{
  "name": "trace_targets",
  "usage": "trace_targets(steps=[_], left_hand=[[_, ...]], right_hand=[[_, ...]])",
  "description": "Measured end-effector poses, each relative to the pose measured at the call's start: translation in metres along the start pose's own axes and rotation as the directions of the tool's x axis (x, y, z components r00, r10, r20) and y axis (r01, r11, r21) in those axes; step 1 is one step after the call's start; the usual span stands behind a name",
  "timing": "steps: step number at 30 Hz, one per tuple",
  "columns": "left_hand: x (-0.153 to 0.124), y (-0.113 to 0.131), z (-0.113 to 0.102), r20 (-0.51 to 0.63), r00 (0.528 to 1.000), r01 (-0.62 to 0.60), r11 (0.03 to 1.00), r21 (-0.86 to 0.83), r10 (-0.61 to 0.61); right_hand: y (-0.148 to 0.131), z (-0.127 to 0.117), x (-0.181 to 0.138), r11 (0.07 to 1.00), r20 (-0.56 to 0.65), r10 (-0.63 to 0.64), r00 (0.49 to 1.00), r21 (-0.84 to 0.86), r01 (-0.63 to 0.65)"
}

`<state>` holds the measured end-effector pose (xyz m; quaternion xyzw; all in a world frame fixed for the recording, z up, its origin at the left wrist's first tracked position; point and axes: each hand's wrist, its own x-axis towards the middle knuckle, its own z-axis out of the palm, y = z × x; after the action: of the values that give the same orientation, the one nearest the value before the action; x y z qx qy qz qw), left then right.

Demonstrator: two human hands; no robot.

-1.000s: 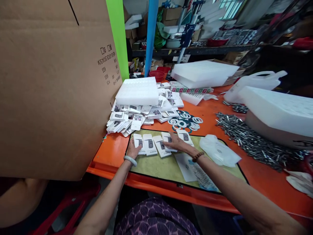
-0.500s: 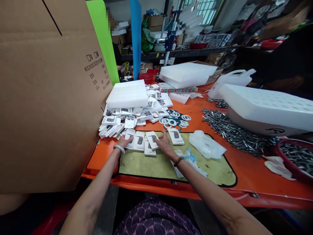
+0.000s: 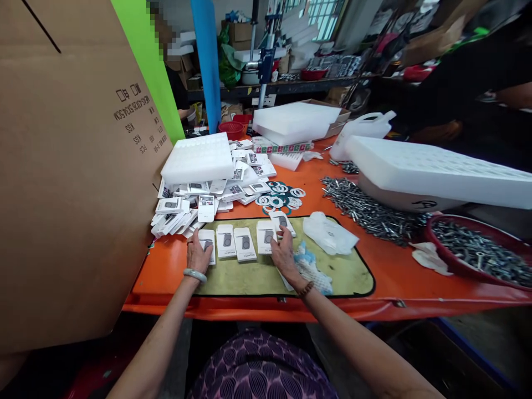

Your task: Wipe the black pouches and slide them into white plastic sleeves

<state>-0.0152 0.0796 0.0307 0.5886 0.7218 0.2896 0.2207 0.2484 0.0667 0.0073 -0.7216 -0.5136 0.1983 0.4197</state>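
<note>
Several small white retail boxes, each printed with a dark device and the word MAGNETIC, lie in a row on a yellow-green mat (image 3: pixel 233 280). My left hand (image 3: pixel 197 256) grips the leftmost white box (image 3: pixel 208 241), fingers along its left side and thumb over its front. Two more boxes, one white box (image 3: pixel 226 244) and a slightly tilted one (image 3: pixel 245 246), lie untouched in the middle. My right hand (image 3: pixel 285 254) has its fingers apart, its thumb touching the right edge of another box (image 3: pixel 264 233). Its fingertips overlap a box behind (image 3: pixel 286 223).
A heap of similar boxes (image 3: pixel 195 208) lies behind left, under a white foam block (image 3: pixel 197 158). Ring-shaped pieces (image 3: pixel 280 198), a clear plastic bag (image 3: pixel 330 233), loose metal parts (image 3: pixel 366 208) and a red basket (image 3: pixel 432 233) sit rightward. A large carton (image 3: pixel 75 194) stands at left.
The two overlapping boxes in the middle now lie apart. The leftmost box has been drawn away from its neighbour, my left hand on it. The camera view has shifted to the right.
</note>
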Motion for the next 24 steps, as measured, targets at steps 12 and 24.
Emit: trace_targets(steps=[12,24], left_hand=[[-0.030,0.014,0.020,0.024,0.992,-0.128,0.944,0.303,0.127],[-0.012,-0.016,-0.004,0.044,0.996,-0.080,0.969,0.234,0.071]], right_hand=[[0.002,0.018,-0.016,0.962,0.318,-0.212,0.924,-0.099,0.255],[-0.011,0.030,-0.007,0.951,0.330,0.132,0.935,0.224,-0.213]])
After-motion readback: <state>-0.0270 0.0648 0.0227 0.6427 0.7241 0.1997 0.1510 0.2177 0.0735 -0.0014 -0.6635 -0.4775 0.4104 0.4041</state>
